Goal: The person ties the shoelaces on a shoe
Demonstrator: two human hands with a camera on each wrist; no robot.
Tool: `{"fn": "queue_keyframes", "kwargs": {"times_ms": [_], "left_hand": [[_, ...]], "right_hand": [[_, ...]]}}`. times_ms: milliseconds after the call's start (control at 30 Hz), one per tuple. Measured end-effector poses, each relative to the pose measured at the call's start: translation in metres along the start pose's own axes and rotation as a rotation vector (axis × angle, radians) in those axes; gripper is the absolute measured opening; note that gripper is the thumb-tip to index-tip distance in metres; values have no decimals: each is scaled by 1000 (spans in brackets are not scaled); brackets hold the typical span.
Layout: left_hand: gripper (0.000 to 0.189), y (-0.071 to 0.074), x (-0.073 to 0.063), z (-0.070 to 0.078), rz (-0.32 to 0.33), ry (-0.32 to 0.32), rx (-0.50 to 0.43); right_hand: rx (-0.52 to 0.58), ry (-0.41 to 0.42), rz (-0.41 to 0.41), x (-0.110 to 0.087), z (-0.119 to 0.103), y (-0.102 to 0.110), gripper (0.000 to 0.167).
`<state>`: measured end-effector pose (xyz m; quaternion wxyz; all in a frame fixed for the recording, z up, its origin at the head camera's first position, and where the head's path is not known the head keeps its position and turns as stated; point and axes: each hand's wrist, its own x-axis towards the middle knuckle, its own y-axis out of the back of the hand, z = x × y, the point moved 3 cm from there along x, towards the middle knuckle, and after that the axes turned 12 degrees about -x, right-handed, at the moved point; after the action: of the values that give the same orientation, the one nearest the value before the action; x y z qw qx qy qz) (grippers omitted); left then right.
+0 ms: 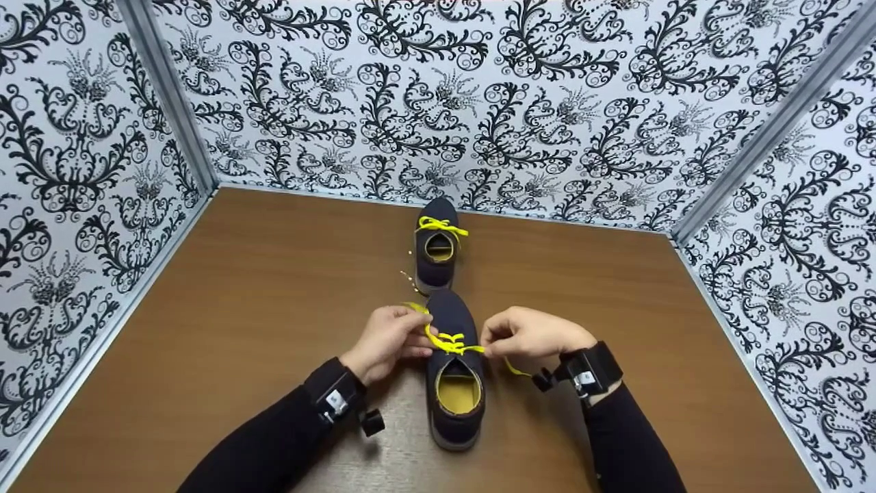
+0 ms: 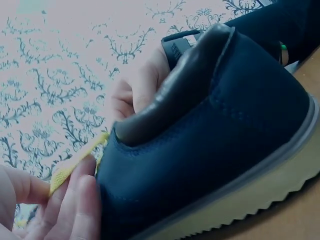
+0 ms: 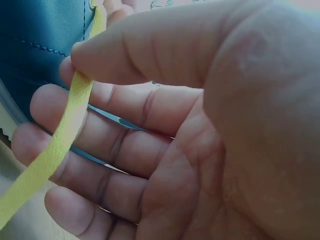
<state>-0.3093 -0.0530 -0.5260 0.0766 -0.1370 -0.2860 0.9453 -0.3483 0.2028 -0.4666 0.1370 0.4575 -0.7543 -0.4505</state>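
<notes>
A dark shoe (image 1: 454, 428) with a yellow lining stands on the table, its toe pointing away from me. My left hand (image 1: 393, 339), at the shoe's left side, pinches one end of the yellow shoelace (image 2: 75, 170) between thumb and fingers. On the other side, my right hand (image 1: 530, 333) pinches the opposite lace end (image 3: 75, 105) between thumb and index finger. That lace's tail hangs down across the other fingers in the right wrist view. Between the hands, the lace crosses over the shoe's tongue, just above the opening.
Directly beyond the toe stands a second dark shoe (image 1: 434, 267), its yellow lace tied in a bow. Small pale bits (image 1: 408, 276) lie beside it on the brown table (image 1: 287, 274). Patterned panels (image 1: 438, 103) with metal posts enclose the table at the back and sides.
</notes>
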Motion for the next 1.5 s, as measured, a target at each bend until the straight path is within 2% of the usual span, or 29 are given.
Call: {"fn": "queue_keyframes", "kwargs": {"times_ms": [367, 500, 700, 867, 1133, 1500], "left_hand": [[14, 1, -2, -4, 0, 60, 53], [16, 2, -4, -5, 5, 57, 71], [16, 3, -4, -5, 7, 52, 84], [18, 2, -4, -7, -3, 46, 84], [21, 2, -5, -11, -1, 36, 78], [21, 4, -5, -12, 14, 39, 63]], "right_hand": [[-7, -21, -10, -2, 2, 2, 11], [-7, -43, -4, -5, 4, 4, 7], [-31, -36, 60, -8, 6, 8, 5], [-20, -80, 39, -10, 7, 8, 2], [134, -151, 13, -11, 9, 6, 6], [213, -185, -43, -12, 6, 4, 5]]}}
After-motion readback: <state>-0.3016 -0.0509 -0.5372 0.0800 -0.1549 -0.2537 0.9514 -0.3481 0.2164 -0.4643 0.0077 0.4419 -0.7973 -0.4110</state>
